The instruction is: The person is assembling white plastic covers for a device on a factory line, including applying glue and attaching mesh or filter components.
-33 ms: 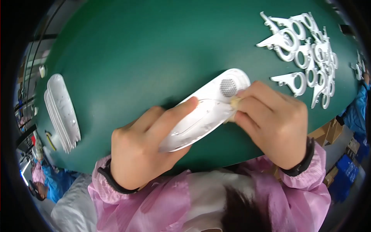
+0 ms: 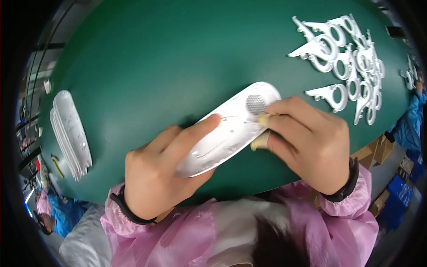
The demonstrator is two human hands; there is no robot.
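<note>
A long white plastic shell (image 2: 231,129), hollow side up, has rounded ends and a round mesh grille near its far right end. My left hand (image 2: 162,171) is closed around its near left part, with the index finger lying over the inside. At the shell's right rim is my right hand (image 2: 307,142), its upper fingertips by the edge close to the grille. The right thumb, apart from those fingers, shows below the rim. Pale yellow covers sit on the right thumb tip and one fingertip. Whether anything small lies under the right fingertips cannot be seen.
A green table (image 2: 155,58) lies under everything. Several similar white shells (image 2: 71,133) are stacked at the left, beside a yellow-and-black tool (image 2: 57,165). White ring-shaped parts with pointed arms (image 2: 336,95) form a loose heap at the far right. People in blue sit at both sides.
The right thumb has come away from the shell's rim and parted from the other fingers. The shell, both hands and the table have shifted slightly left in view.
</note>
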